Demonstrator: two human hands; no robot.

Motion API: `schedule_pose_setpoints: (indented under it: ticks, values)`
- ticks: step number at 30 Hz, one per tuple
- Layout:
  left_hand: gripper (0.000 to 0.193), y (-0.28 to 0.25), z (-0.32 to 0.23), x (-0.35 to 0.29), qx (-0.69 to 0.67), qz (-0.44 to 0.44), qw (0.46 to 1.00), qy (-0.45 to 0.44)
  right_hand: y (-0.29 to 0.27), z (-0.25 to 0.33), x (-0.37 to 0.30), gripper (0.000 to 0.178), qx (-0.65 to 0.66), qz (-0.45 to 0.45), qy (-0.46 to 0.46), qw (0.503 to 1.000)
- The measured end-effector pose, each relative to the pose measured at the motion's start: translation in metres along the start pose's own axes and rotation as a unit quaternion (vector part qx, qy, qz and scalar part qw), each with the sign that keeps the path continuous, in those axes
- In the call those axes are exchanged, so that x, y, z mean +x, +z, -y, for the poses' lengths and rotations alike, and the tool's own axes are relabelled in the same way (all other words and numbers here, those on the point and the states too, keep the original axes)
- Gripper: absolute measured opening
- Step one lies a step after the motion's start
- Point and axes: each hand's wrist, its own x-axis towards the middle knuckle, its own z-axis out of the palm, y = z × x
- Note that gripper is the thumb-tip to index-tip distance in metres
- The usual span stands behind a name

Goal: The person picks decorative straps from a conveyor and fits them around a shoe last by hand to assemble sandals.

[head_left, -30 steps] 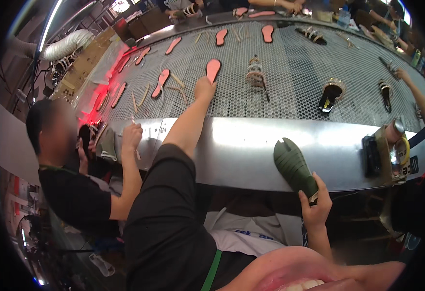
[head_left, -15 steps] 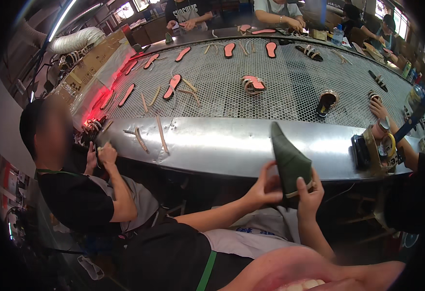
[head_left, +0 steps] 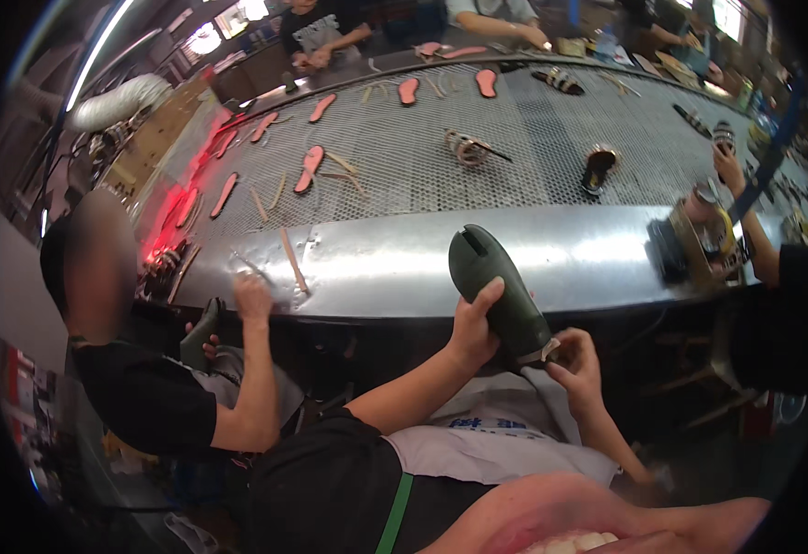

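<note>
Head view: at far left, a co-worker's hand is near the metal ledge. A tan strip lies on the ledge; beyond it, a pink sole rests on the mesh surface. At center, the left hand is clasped around a green shoe form, thumb against its side. The form is tilted, slotted toe end pointing away from the wearer. The right hand pinches a pale band at the form's near end. Farther right, a black sandal sits on the mesh.
</note>
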Motion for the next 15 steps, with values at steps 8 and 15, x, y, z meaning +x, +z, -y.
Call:
schedule_pose_setpoints:
  ticks: [8, 15]
  values:
    - [0.042, -0.014, -0.01, -0.001, 0.244, 0.048, 0.963, 0.106, -0.02, -0.006, 0.006, 0.027, -0.027, 0.041, 0.044, 0.998]
    - [0.054, 0.003, 0.018, -0.018, -0.183, 0.099, 0.957, -0.203, 0.0, -0.087, -0.001, 0.019, -0.462, -0.101, -0.318, 0.822]
